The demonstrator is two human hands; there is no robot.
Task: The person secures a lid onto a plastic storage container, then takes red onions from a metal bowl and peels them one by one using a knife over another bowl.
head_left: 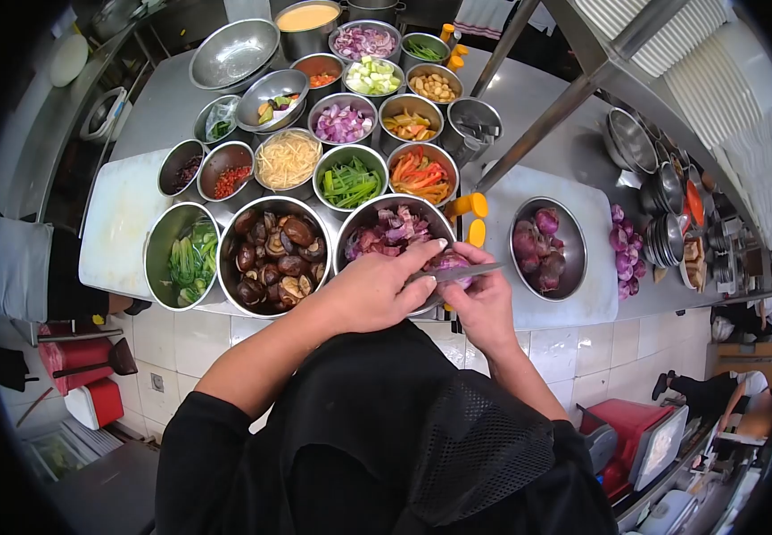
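Over a steel bowl (347, 221) of red onion peels (395, 230), both my hands are close together. My left hand (377, 290) is closed on a small knife (470, 271), its blade pointing right. The knife's handle is mostly hidden in the fingers. My right hand (486, 312) grips a purple-skinned red onion (448, 261) from below and the right. The blade lies across the onion, touching or just above it; I cannot tell which. Part of the onion is covered by my fingers and the blade.
Right of my hands, a steel bowl (577, 283) of whole red onions (539, 241) stands on a white board (595, 308). To the left are mushrooms (277, 254) and leafy greens (191, 267) in bowls. Several containers of cut vegetables stand behind. A shelf post (537, 120) rises at the right.
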